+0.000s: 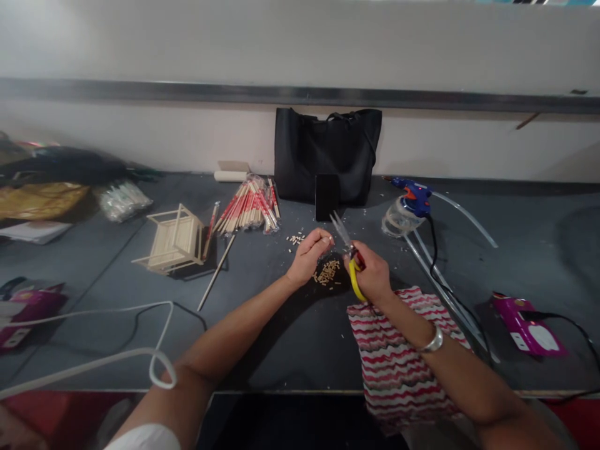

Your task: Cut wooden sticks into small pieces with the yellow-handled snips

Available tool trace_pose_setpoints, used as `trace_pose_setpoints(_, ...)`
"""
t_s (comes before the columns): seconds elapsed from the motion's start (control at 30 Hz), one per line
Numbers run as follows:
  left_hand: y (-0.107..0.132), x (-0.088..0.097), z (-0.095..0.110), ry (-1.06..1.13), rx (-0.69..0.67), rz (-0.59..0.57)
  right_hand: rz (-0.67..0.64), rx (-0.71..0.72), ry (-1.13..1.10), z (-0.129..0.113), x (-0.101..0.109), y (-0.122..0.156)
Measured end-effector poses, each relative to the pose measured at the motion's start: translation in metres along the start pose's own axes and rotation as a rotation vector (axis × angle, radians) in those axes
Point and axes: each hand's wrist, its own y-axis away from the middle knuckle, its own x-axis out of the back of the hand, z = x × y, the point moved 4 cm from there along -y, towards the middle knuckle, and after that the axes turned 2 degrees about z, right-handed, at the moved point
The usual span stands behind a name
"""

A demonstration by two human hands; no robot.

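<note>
Right hand (372, 272) is gripping scissors (345, 236), blades pointing far and left. Left hand (309, 256) is pinching a small pale piece (332, 239) just left of them. Short bits (328, 272) are lying piled nearer.

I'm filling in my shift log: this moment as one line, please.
left hand: pinched, contents unclear | right hand: holding yellow-handled scissors | nearby: pile of short tan pieces | beyond right hand: blue glue gun
</note>
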Motion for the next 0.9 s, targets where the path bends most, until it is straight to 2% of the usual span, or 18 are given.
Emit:
trace_pose_setpoints(0.1,-0.011,0.015,0.004,-0.403,-0.081,-0.011,0.051,-0.062,-0.052,0.002,0.006,-0.005)
trace_pose_setpoints(0.2,-0.023,0.03,0.004,-0.927,-0.071,-0.09,0.074,-0.087,-0.085,0.002,0.008,-0.008)
trace_pose_setpoints(0.3,-0.028,0.038,0.004,-1.321,0.013,-0.287,0.049,-0.088,-0.104,0.002,0.006,-0.008)
trace_pose_setpoints(0.4,-0.026,0.041,0.007,-1.531,0.115,-0.451,0.014,-0.083,-0.115,0.002,0.004,-0.007)
trace_pose_setpoints(0.5,-0.024,0.039,0.013,-1.59,0.093,-0.463,0.013,-0.09,-0.125,0.003,0.004,-0.008)
trace_pose_setpoints(0.57,-0.023,0.031,0.015,-1.538,-0.016,-0.473,0.016,-0.09,-0.129,0.004,0.003,-0.008)
trace_pose_setpoints(0.7,-0.011,0.006,0.01,-1.346,-0.217,-0.585,0.005,-0.069,-0.13,0.004,0.003,-0.008)
trace_pose_setpoints(0.9,0.006,-0.018,-0.006,-1.324,-0.265,-0.636,-0.017,-0.057,-0.129,0.004,0.003,-0.008)
